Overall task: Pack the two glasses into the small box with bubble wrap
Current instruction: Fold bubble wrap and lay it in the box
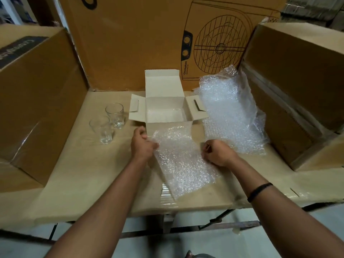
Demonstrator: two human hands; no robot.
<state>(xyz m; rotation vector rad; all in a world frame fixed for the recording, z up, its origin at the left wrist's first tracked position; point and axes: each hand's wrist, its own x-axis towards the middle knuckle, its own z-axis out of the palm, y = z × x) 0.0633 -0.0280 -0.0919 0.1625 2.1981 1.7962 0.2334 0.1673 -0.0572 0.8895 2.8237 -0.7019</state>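
1. Left hand: fingers curled tight, pinching the left edge of a sheet of bubble wrap near its far corner.
2. Right hand: knuckles up, fingers curled down onto the sheet's right edge and gripping it there; thin black wristband farther up that arm.
3. Sheet of bubble wrap: clear, pebbled with small bubbles, roughly rectangular, lying flat and slightly askew on the cardboard surface, far end up against the front wall of the small box.
4. Small box: white card, squarish, open at the top, just beyond the hands; tall back flap upright, two slotted side flaps spread left and right; pale sheen on its floor, too faint to make out.
5. Two glasses, left of the box and outside it: far glass and near glass, both clear, smooth, tapered tumblers with thick bases, upright, just beside each other.
6. Heap of bubble wrap, right of the box: larger, crumpled, glossy, rising against the back carton.
7. All around, brown corrugated board: left carton, plain-sided; right carton, banded with clear tape; back carton, printed with a line drawing of a round fan grille.
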